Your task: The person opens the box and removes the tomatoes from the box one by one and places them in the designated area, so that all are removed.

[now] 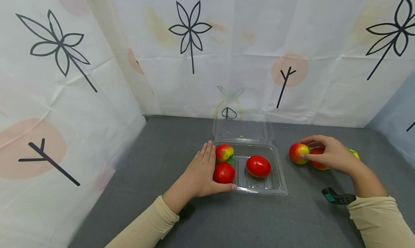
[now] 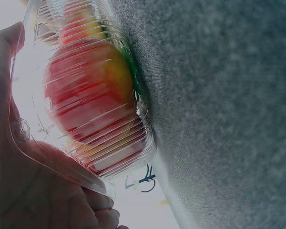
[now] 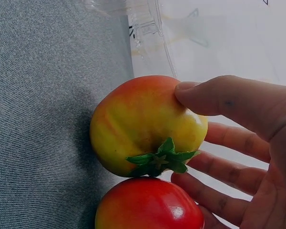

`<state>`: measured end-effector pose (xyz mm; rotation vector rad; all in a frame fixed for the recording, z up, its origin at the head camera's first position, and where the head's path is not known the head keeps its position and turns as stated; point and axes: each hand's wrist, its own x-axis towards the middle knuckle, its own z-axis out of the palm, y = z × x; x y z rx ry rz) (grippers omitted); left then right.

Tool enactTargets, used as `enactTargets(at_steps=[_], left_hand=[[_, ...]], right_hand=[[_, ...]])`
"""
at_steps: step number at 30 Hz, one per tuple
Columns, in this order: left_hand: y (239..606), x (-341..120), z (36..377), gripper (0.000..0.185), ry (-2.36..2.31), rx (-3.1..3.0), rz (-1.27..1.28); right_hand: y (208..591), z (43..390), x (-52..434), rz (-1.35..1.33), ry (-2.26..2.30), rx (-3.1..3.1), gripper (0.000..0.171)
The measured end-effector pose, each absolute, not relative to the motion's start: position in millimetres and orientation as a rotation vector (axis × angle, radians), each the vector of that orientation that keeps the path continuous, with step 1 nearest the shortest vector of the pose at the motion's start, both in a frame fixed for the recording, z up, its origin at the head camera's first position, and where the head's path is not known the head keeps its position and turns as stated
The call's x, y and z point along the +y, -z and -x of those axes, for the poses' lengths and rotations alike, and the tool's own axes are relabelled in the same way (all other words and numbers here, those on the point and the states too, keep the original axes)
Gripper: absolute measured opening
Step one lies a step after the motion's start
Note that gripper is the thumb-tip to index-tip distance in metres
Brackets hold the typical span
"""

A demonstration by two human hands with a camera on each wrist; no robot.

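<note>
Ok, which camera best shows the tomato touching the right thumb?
The right wrist view: there the tomato is large and central, its green leaves plain. The head view shows it smaller, from above, with no leaves visible; the left wrist view doesn't show it.

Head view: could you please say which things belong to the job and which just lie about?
Likely job things: clear container; three fruits inside; fruit at the right hand; red fruit beside it; yellow-green thing, perhaps.
Merely surroundings: grey cloth; patterned backdrop.
</note>
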<state>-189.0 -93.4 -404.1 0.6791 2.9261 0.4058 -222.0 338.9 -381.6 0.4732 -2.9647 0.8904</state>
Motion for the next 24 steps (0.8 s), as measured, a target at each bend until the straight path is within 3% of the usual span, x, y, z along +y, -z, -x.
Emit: enactTargets(at_steps=[24], left_hand=[[405.5,-92.7,189.9,0.133,-0.401,2.913,-0.657]], right_hand=[[379.6,221.6,333.5,-0.471,-0.870,-2.961,0.049]])
